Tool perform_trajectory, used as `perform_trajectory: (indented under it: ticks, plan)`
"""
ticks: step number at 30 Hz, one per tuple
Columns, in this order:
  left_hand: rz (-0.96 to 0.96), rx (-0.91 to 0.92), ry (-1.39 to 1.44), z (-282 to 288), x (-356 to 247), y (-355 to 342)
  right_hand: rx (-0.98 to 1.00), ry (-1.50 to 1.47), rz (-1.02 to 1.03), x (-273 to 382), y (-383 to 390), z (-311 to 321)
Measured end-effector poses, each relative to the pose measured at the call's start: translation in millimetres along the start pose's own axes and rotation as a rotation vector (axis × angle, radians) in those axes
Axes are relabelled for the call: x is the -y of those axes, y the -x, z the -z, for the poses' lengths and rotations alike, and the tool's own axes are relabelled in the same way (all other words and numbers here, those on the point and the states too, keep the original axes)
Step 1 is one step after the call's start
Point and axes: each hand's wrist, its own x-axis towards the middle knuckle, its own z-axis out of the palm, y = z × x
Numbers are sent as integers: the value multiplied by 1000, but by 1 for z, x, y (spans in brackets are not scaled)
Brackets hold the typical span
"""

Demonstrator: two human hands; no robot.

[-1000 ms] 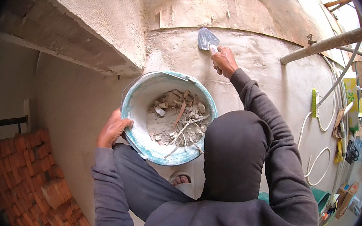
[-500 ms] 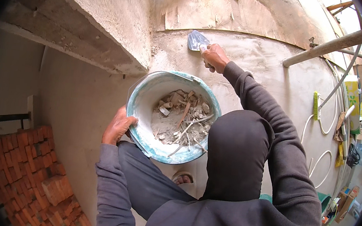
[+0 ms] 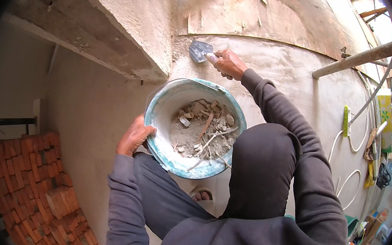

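Observation:
A teal bucket (image 3: 162, 102), whitened inside, stands tilted in front of me with its mouth toward me. Grey debris (image 3: 200, 130) lies in it: dust, small stones, sticks and wood chips. On the bucket's left rim my left hand (image 3: 134, 134) is closed, thumb over the edge. My right hand (image 3: 231, 64) is wrapped round the handle of a trowel (image 3: 200, 51), beyond the bucket. The trowel's grey blade points left and lies against the pale cement surface, close to the foot of the concrete block; whether it carries anything I cannot tell.
A rough concrete block (image 3: 121, 21) juts in at upper left. Stacked red bricks (image 3: 34, 182) fill the lower left. A pole (image 3: 360, 59) slants in from the right, near cables (image 3: 351, 184) and assorted bags. A thin brown sheet (image 3: 263, 15) borders the far side.
The trowel in my right hand has moved left, toward the concrete block, and its blade has turned to point left. My left hand still grips the bucket rim. The whole view has shifted slightly.

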Motion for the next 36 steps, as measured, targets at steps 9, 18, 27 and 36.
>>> perform_trajectory:
  ticks: [9,18,27,36]
  plan:
    - [54,-14,38,-4,-5,1,-105,242,44,-15,6,-2]
    - [72,-14,9,-6,-9,-1,-95,267,266,-28,-32,-52]
    - [63,-45,28,-10,-13,3,126,-137,225,-54,-42,-64]
    - [77,-21,62,-5,-11,6,257,-525,-9,-37,-3,-22]
